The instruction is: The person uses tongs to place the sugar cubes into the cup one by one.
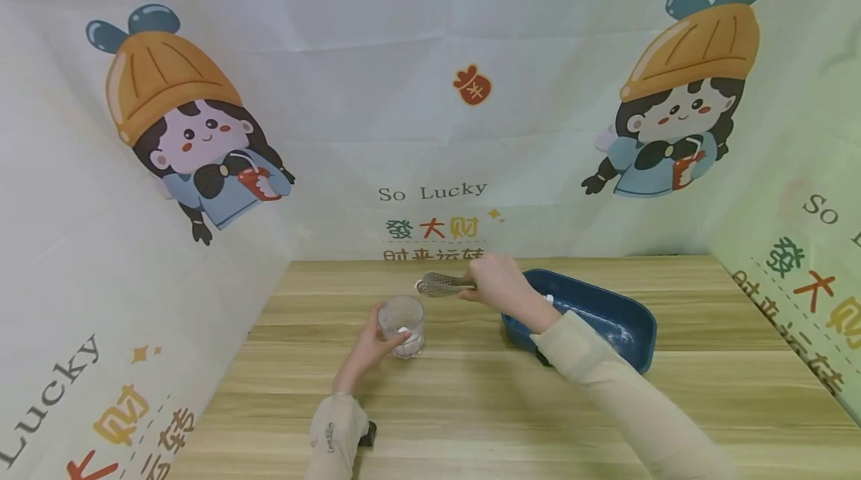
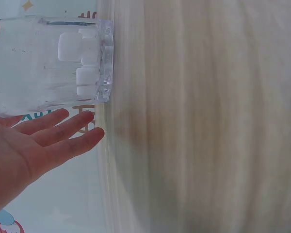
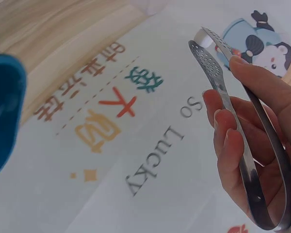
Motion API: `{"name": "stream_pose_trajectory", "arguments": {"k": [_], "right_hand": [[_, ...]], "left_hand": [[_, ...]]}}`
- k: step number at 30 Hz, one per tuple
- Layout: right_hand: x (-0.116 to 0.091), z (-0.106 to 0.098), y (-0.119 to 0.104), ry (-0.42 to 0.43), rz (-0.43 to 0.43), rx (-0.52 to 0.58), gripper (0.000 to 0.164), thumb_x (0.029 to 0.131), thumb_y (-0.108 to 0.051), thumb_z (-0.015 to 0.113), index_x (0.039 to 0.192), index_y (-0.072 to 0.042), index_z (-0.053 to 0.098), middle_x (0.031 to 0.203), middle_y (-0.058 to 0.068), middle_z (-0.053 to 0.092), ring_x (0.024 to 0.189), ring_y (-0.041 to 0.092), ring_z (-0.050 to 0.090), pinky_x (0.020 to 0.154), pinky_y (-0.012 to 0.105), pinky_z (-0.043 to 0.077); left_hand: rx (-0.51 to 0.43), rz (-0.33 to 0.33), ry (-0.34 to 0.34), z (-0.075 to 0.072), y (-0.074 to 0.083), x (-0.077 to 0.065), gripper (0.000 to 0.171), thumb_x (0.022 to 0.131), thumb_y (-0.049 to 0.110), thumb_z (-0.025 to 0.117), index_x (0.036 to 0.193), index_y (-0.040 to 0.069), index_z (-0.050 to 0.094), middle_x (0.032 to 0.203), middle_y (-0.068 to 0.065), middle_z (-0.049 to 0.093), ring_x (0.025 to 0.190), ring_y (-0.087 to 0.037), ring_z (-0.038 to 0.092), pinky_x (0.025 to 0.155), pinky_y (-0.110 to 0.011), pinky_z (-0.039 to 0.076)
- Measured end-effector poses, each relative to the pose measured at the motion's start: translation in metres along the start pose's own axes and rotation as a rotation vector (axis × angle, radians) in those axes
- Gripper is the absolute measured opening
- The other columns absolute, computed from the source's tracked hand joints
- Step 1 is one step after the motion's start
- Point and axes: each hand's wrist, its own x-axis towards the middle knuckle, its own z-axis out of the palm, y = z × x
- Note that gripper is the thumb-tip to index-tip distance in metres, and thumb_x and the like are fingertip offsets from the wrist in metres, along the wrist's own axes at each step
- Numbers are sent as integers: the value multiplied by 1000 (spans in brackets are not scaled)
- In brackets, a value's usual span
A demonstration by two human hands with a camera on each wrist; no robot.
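Standing on the wooden table, a clear glass (image 1: 401,326) has several small white blocks (image 2: 82,53) at its bottom. My left hand (image 1: 368,345) holds the glass round its side, the thumb across the front; in the left wrist view several fingers (image 2: 72,145) stretch straight beside it. Up and to the right of the glass, my right hand (image 1: 501,287) grips metal tongs (image 3: 257,160) with perforated tips. A white piece (image 3: 202,38) sits pinched between the tong tips, held above the table. Its full shape is partly hidden by the tips.
To the right, partly under my right forearm, lies a blue rectangular tray (image 1: 642,330) with a white piece (image 1: 549,299) visible near its left side. A printed cloth (image 1: 377,121) with cartoon figures and lettering rises behind the table (image 1: 457,420) and along both sides.
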Motion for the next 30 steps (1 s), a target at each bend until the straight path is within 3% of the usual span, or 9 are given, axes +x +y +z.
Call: {"name": "stream_pose_trajectory", "arguments": {"k": [2,5,7,10,12,15,22,30], "right_hand": [[4,-1,-6,-10,4,0,33,76,-33,68,51,-16,56,44,-7,43,41,4,29,37,16,17],[10,-2,-14,-24,7,-13,26,76,-35,69,60,-15,64,51,-5,55,43,5,38,38,18,25],[13,-1,-18,-34,9,-22,23,75,-35,69,67,-14,68,57,-3,61,47,7,45,39,19,32],[16,1,-24,-61,21,-11,21,75,-35,69,74,-14,71,64,-3,64,54,9,51,45,22,40],[18,4,-26,-75,25,4,20,74,-34,70,77,-14,71,65,-4,65,55,9,52,46,22,42],[19,9,-27,-80,24,15,19,74,-33,70,76,-14,71,64,-4,65,53,8,50,44,22,40],[17,17,-26,-51,8,5,20,73,-34,71,68,-15,70,61,-5,63,52,8,47,42,22,37],[14,19,-24,-37,-14,20,26,73,-33,71,57,-14,63,53,-4,58,47,7,37,39,20,25]], "left_hand": [[9,16,-1,-1,-2,0,80,79,26,67,137,0,18,132,-36,34,118,-52,37,97,-58,35],[21,80,-3,-1,-8,1,81,79,35,66,137,3,20,128,-36,38,113,-53,41,92,-56,41],[15,85,-8,-1,-8,0,81,79,35,66,137,3,20,128,-35,38,113,-53,41,92,-56,41],[1,58,-10,-2,0,-3,77,80,29,65,137,3,20,129,-34,39,115,-50,41,94,-55,41],[-3,-4,-13,-3,6,-4,78,79,24,67,137,2,19,131,-32,38,118,-49,40,97,-56,37],[33,-4,-14,-3,8,-5,79,79,25,67,137,2,19,129,-33,39,116,-50,41,95,-56,39],[5,-24,-31,-7,37,-17,75,81,17,65,136,-3,19,129,-35,38,117,-51,39,96,-58,36],[23,-40,-9,-2,7,-4,79,79,26,67,138,4,18,133,-31,37,119,-47,39,98,-55,37]]}}
